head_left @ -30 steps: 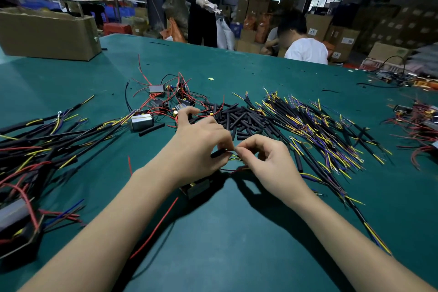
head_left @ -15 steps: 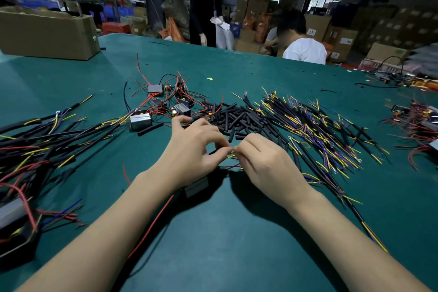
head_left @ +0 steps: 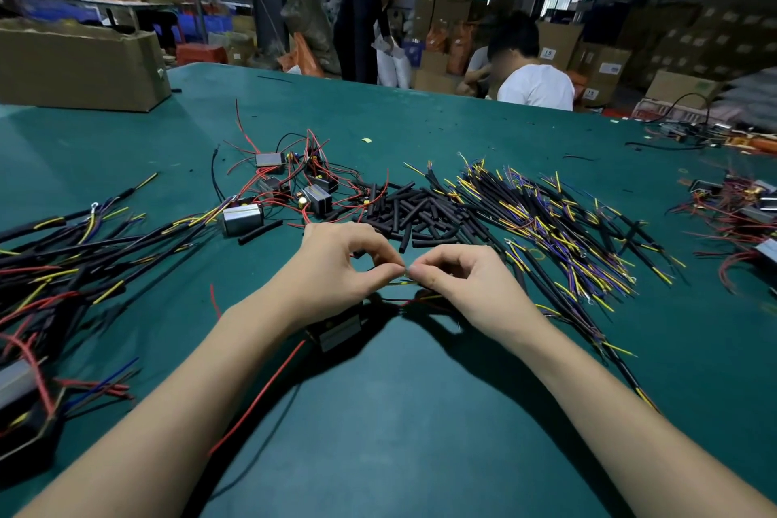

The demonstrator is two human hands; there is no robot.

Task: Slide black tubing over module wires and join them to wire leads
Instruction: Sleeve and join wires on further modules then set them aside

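Above green table (head_left: 420, 412), your left hand (head_left: 336, 269) and right hand (head_left: 466, 282) pinch thin wires (head_left: 405, 284) tip to tip; joint unfinished, loose tubing pile (head_left: 412, 210) waits, many modules (head_left: 317, 198) remain.

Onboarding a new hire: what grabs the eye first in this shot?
At centre, the left hand and right hand meet fingertip to fingertip, pinching thin wires above a small module. Just behind lies a heap of black tubing pieces, with a fan of yellow-tipped wire leads to its right.
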